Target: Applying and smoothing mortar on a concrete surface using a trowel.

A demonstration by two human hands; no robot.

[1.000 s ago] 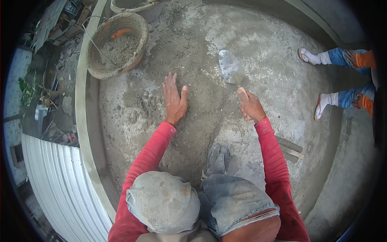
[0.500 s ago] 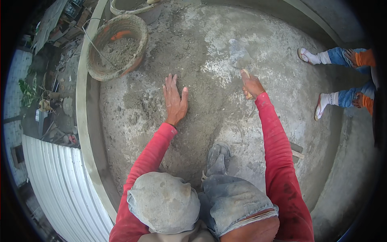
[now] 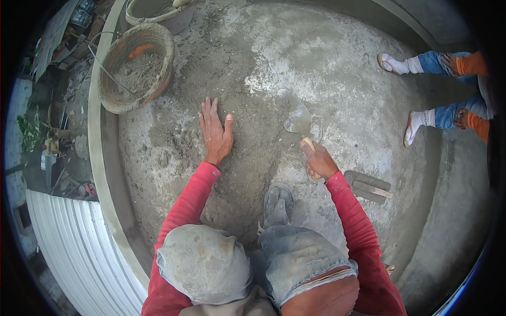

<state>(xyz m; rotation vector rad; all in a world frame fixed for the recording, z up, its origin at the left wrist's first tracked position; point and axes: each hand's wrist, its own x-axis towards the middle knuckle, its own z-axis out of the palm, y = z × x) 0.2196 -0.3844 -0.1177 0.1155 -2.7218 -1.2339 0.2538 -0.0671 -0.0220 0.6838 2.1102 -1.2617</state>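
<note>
My left hand [image 3: 216, 131] rests on the rough grey mortar [image 3: 245, 147] with its fingers stretched out; it holds nothing. In my right hand [image 3: 319, 158] is a trowel [image 3: 297, 119], its wooden handle gripped in closed fingers. The metal blade, smeared grey, lies low over the floor to the right of the loose mortar. Whether the blade touches the floor I cannot tell. Beyond my left hand stands a bucket [image 3: 167, 58] with mortar in it and a wire handle at its side.
A flat float [image 3: 370, 187] with a wooden grip lies right of my right wrist. Another bucket [image 3: 179, 21] stands at the far left. A low concrete edge [image 3: 97, 126] bounds the left side, with corrugated sheet [image 3: 74, 231] beyond. A co-worker's feet [image 3: 416, 127] are at the right.
My right hand has drawn the trowel back toward me and slightly left. The float beside my right arm now shows more fully. My left hand stays flat on the mortar.
</note>
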